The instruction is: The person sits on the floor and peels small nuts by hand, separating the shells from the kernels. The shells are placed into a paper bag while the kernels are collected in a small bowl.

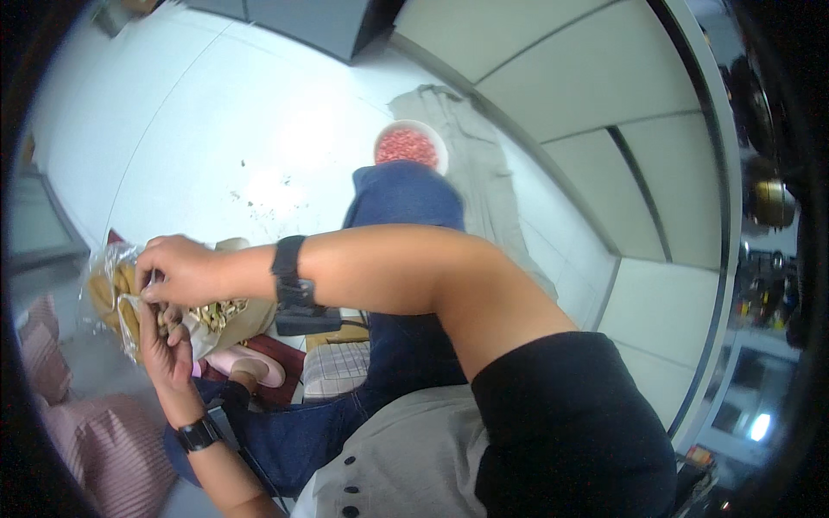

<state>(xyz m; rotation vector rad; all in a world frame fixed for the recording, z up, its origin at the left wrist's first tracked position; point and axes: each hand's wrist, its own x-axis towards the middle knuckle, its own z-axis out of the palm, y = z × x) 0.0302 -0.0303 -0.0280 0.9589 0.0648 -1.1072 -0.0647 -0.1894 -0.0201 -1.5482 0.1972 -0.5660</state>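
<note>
Palm up at the lower left, my left hand (170, 353) holds several peanuts in the shell (170, 322) in its curled fingers. Just above it is my right hand (180, 270), thumb and fingertips drawn together close to the left fingertips; what lies between them is too small to tell. Behind both hands is a clear plastic bag (103, 298) with tan contents. Partly under my right wrist, an open pale bag (256, 318) holds broken peanut shells (220, 315). Beyond my knee, a white bowl (442, 155) holds pinkish-red peanut kernels (407, 146), its near side hidden by the knee.
A grey cloth (482, 155) lies on the white floor beside the bowl, along pale cabinets (622, 71). Dark crumbs (256, 207) dot the floor. Near my legs are a pink slipper (249, 366) and a checked cushion (337, 369). Pink ribbed fabric (116, 447) is at the lower left.
</note>
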